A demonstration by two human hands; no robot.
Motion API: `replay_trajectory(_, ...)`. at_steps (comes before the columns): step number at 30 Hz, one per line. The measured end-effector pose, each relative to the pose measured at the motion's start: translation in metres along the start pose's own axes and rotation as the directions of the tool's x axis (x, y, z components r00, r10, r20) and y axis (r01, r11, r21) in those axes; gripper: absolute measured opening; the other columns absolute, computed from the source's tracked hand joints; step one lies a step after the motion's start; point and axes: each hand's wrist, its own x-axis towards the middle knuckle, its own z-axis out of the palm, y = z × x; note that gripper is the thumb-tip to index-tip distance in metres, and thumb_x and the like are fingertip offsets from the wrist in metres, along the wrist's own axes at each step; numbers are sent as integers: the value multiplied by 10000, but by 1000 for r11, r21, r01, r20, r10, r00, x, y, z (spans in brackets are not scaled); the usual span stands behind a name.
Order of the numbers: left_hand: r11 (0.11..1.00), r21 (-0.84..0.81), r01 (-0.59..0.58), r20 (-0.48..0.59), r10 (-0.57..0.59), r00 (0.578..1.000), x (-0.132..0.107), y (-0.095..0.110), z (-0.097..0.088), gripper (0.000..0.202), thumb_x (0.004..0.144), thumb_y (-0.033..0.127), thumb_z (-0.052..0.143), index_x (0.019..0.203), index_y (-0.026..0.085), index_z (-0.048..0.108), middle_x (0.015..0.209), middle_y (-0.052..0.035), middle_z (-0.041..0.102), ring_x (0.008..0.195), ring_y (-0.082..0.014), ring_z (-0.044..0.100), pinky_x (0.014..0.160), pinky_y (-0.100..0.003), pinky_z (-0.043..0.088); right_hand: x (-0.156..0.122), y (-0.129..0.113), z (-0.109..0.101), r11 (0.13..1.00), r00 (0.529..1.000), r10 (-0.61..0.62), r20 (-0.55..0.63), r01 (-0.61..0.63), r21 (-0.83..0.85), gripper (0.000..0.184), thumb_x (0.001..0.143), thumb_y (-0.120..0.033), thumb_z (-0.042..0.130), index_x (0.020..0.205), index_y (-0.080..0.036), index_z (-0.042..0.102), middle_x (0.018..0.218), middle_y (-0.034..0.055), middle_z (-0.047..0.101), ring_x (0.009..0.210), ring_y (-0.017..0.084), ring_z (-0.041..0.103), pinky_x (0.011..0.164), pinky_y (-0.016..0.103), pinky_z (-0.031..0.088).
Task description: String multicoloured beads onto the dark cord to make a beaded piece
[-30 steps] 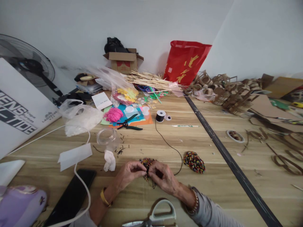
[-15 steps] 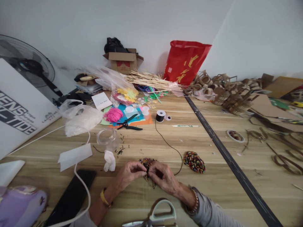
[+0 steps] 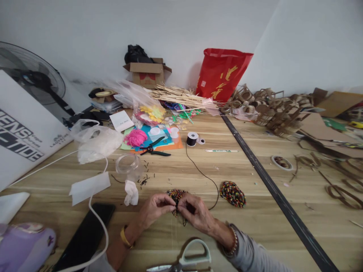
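Observation:
My left hand [image 3: 157, 208] and my right hand [image 3: 197, 213] meet over a small heap of multicoloured beads [image 3: 176, 194] at the front of the table. Thumb and forefinger of each hand are pinched, with the tips almost touching. Whatever lies between the fingertips is too small to make out; black cord shows just below my right hand. From a spool of black cord [image 3: 191, 139], a strand [image 3: 202, 172] curves down to behind my right hand. A coiled string of multicoloured beads [image 3: 233, 194] lies to the right.
Scissors [image 3: 195, 253] lie nearest me, below my hands. A crumpled tissue [image 3: 131, 192], a clear jar [image 3: 128, 166] and a black phone-like slab [image 3: 85, 236] are on the left. Black-handled pliers [image 3: 154, 147] rest on coloured paper. A dish of brown balls [image 3: 281, 163] sits right of a dark strip [image 3: 263, 177].

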Motion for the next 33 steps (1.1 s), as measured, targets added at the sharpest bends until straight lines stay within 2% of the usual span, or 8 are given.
replay_trajectory(20, 1000, -3, -11, -1, 11, 1000, 1, -3, -3, 146, 641, 254, 766, 720, 141, 719, 690, -21, 717, 683, -165, 613, 683, -266, 463, 0, 0, -1, 1000, 1000, 7, -10, -7, -1, 175, 890, -255, 541, 751, -157, 581, 669, 17, 570, 596, 120, 513, 552, 216, 394)
replay_trajectory(26, 1000, -17, -5, 6, 5, 1000, 1, -2, -2, 137, 639, 243, 765, 715, 140, 719, 686, -17, 711, 672, -158, 606, 677, -261, 462, -1, 2, 0, 999, 999, -35, 0, 35, -24, 125, 865, -195, 539, 753, -159, 581, 669, 12, 562, 594, 119, 507, 545, 214, 385)
replay_trajectory(33, 1000, -27, -5, 22, 6, 1000, 1, -2, -1, 134, 638, 245, 765, 710, 141, 721, 679, -16, 709, 664, -156, 607, 663, -255, 458, -1, 2, 0, 999, 1000, -24, -3, 24, -22, 112, 858, -178, 543, 758, -159, 590, 684, 16, 576, 617, 123, 523, 566, 215, 395)
